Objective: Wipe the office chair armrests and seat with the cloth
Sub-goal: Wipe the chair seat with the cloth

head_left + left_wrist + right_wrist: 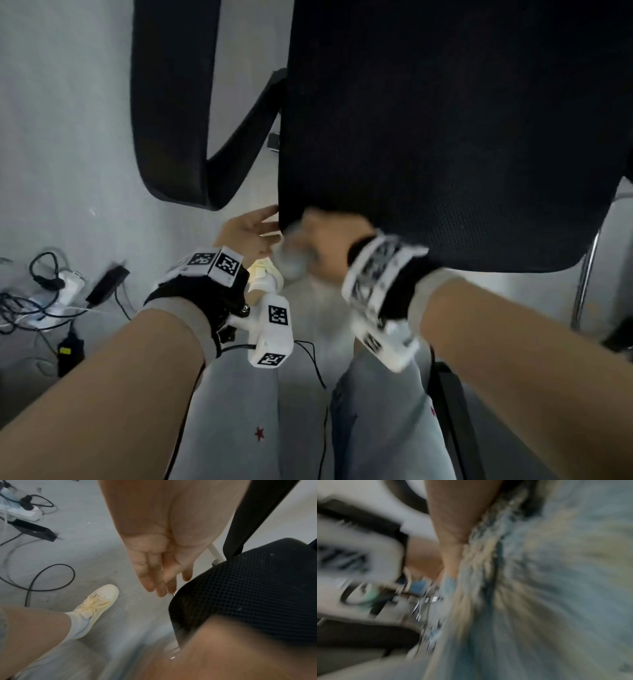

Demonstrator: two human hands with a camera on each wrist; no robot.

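Observation:
The chair's black mesh seat (445, 137) fills the upper right, and its black armrest (171, 102) loops at the upper left. My left hand (253, 229) is flat, and its straight fingers (159, 582) lie against the seat's (248, 595) front left corner. My right hand (329, 240) is blurred at the seat's front edge, just right of the left hand. It grips a pale blue-grey cloth (291, 263) that hangs below the edge. In the right wrist view the cloth (539, 588) is a smear beside the right hand (453, 520).
A white power strip (65, 284) with plugs and black cables (34, 581) lies on the grey floor at the left. My white shoe (97, 604) stands under the seat's corner. A chrome chair leg (585, 284) rises at the right.

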